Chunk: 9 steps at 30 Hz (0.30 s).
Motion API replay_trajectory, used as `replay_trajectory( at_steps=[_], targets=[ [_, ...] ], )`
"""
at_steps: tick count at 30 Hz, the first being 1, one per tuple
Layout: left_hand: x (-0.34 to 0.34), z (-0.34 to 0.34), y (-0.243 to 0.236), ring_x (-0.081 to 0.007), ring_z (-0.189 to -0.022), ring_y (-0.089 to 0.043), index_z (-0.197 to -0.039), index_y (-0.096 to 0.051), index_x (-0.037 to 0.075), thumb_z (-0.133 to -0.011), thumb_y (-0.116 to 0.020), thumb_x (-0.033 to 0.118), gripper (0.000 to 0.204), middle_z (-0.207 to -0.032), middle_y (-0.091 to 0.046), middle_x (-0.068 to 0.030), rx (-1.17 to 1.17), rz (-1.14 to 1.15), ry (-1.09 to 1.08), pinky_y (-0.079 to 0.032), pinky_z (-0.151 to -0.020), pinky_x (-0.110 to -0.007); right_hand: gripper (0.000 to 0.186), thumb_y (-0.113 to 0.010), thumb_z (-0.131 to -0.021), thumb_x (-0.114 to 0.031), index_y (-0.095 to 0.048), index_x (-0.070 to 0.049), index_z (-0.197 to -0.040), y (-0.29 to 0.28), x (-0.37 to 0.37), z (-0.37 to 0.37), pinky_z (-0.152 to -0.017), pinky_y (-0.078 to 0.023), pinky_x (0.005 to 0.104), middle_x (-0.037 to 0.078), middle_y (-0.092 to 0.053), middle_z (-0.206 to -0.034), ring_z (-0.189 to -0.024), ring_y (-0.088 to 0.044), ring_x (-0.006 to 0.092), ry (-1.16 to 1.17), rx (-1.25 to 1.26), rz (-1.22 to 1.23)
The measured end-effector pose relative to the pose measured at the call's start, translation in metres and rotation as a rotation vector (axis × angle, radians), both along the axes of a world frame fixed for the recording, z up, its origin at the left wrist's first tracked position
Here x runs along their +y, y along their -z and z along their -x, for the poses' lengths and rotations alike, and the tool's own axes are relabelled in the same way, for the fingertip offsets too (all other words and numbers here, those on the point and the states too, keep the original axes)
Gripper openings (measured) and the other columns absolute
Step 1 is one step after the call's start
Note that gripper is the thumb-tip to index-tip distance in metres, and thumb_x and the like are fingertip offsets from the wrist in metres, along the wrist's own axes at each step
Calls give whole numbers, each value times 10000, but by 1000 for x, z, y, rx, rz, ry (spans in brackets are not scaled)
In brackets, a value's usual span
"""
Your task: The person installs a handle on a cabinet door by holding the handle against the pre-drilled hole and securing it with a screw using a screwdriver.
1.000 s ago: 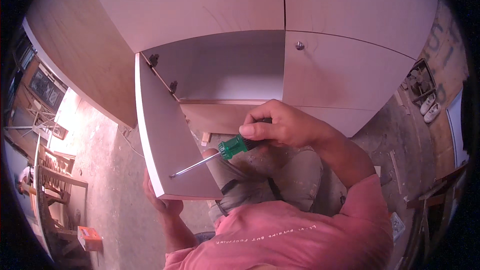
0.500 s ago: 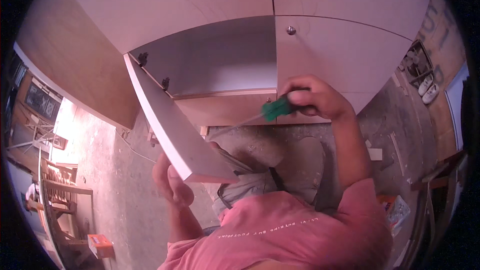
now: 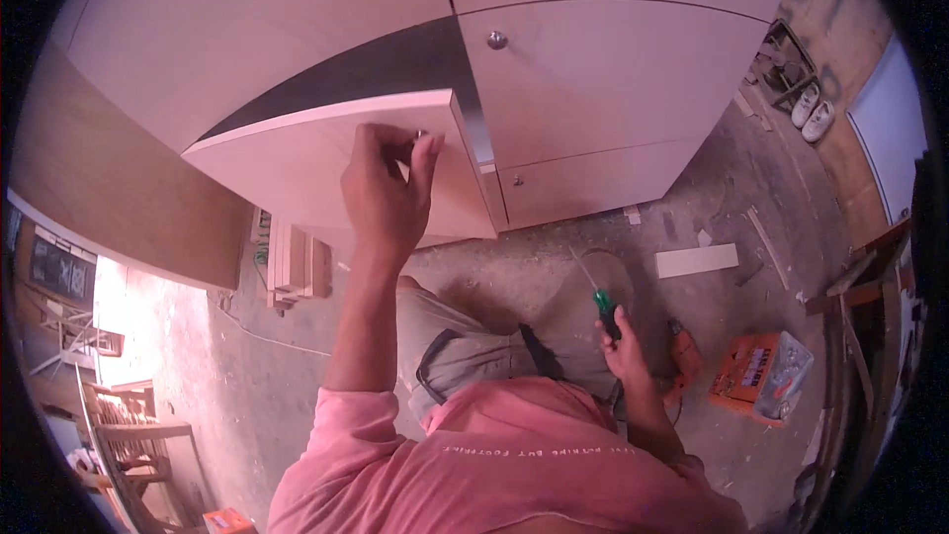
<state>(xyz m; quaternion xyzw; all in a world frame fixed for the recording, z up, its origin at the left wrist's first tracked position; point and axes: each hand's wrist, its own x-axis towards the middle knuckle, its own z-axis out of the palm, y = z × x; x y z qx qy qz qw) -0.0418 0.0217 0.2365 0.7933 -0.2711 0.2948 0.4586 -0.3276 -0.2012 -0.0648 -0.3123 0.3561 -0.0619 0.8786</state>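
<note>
My left hand [image 3: 384, 188] is closed in a pinch on a small metal knob [image 3: 419, 135] on the front of a pale cabinet door [image 3: 306, 153]. The door stands partly swung out, with a dark gap behind its top edge. Low at my right side, my right hand [image 3: 625, 344] is wrapped round a screwdriver [image 3: 603, 305] with a green and black handle. Its thin shaft points up and away from me, apart from the cabinet. To the right of the moving door, a closed cabinet door [image 3: 603, 79] carries a round metal knob [image 3: 496, 40].
An orange power tool [image 3: 682, 354] and an orange box [image 3: 743, 376] with a clear plastic bag lie on the floor at right. A pale board [image 3: 697, 260] is near them. Wood pieces [image 3: 295, 262] stand beneath the cabinet's left side. White shoes [image 3: 817, 122] sit far right.
The door has swung from wide open to nearly closed. My left hand has shifted from its edge to its knob. My right hand has drawn the screwdriver back and down to my right.
</note>
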Motion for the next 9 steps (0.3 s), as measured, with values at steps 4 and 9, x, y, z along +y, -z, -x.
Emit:
replay_trajectory(
  at_steps=[4,9],
  targets=[
    [-30,-35,-3,-238,-660,-680,-925,-553,38,-875,-771,193,273,-769,-675,-101,-141,-37,-71,-498,-583,-353,331,-628,-972,-438,-595,-161,-1150,3,0,16,-511,-414,247,26,-679,-911,-677,-580,114,96,33,38],
    [-49,-61,-6,-235,-675,-690,-930,-558,52,-881,-766,200,260,-783,-685,-96,-174,-35,-112,-509,-608,-347,349,-634,-967,-429,-599,-178,-1207,9,-4,30,-498,-445,249,28,-708,-976,-710,-632,118,84,59,110]
  ],
)
